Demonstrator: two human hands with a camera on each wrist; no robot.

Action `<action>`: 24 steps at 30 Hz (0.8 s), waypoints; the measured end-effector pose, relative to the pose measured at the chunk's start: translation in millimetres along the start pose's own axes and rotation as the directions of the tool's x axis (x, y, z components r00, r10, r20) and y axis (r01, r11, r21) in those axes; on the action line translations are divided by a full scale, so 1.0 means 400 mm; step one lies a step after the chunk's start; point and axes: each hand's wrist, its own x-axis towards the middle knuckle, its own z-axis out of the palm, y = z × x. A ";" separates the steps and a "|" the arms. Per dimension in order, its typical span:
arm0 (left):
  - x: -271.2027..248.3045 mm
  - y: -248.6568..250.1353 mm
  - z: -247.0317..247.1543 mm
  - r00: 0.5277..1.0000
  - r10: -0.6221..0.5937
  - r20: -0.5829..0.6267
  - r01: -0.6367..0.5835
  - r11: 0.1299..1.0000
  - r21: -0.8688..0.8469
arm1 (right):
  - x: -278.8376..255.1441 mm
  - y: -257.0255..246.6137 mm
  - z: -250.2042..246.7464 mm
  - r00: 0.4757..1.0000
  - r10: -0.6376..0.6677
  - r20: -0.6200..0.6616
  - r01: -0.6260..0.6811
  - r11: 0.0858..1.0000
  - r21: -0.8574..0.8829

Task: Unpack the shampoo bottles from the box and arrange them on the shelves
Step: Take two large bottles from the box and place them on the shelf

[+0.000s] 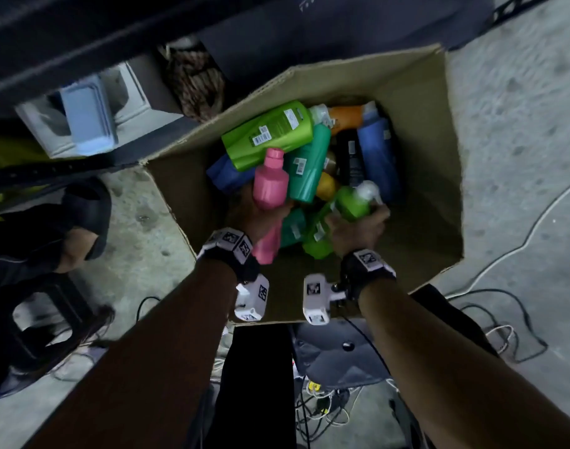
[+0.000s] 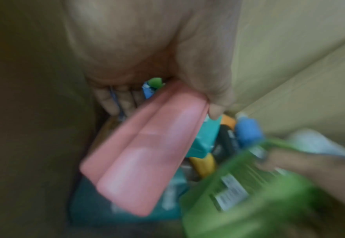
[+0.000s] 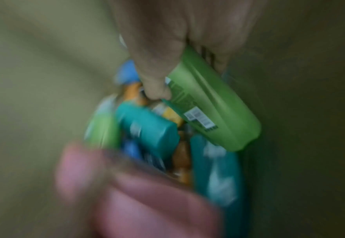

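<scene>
An open cardboard box (image 1: 416, 102) on the floor holds several shampoo bottles in green, teal, blue, orange, yellow and black. My left hand (image 1: 256, 215) grips a pink bottle (image 1: 270, 186) around its middle, above the pile. The left wrist view shows that pink bottle (image 2: 145, 148) between my thumb and fingers (image 2: 118, 101). My right hand (image 1: 358, 228) grips a green bottle (image 1: 345, 212) with a white cap. In the right wrist view the green bottle (image 3: 212, 103) hangs label-side out, with the left hand's pink bottle (image 3: 147, 202) blurred below.
A dark shelf frame (image 1: 82, 163) runs along the left and top, with a pale plastic container (image 1: 89, 118) under it. Another person's arm (image 1: 73, 241) is at the left. Cables (image 1: 503, 319) trail over the concrete floor on the right and behind the box.
</scene>
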 end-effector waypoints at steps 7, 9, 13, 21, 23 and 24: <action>-0.093 -0.011 0.036 0.989 0.023 -0.145 -0.035 0.996 -0.081 | 0.087 -0.122 -0.014 0.933 -0.252 0.256 0.328 0.890 -0.317; -0.096 -0.017 0.035 0.991 0.011 -0.136 -0.024 0.995 -0.094 | 0.129 -0.132 -0.001 0.918 -0.254 0.306 0.351 0.879 -0.322; -0.072 -0.047 0.027 0.994 -0.055 -0.092 0.040 0.987 -0.157 | 0.174 -0.090 0.026 0.897 -0.250 0.364 0.346 0.910 -0.227; -0.064 -0.084 0.037 0.994 0.008 -0.112 -0.041 0.953 -0.300 | 0.195 -0.053 0.057 0.911 -0.235 0.339 0.221 0.972 0.080; -0.079 -0.076 0.032 0.992 0.019 -0.123 -0.060 0.939 -0.339 | 0.190 -0.081 0.047 0.902 -0.245 0.354 0.227 0.969 0.093; -0.089 -0.069 0.031 0.992 0.014 -0.123 -0.058 0.932 -0.358 | 0.184 -0.096 0.040 0.889 -0.252 0.382 0.223 0.968 0.119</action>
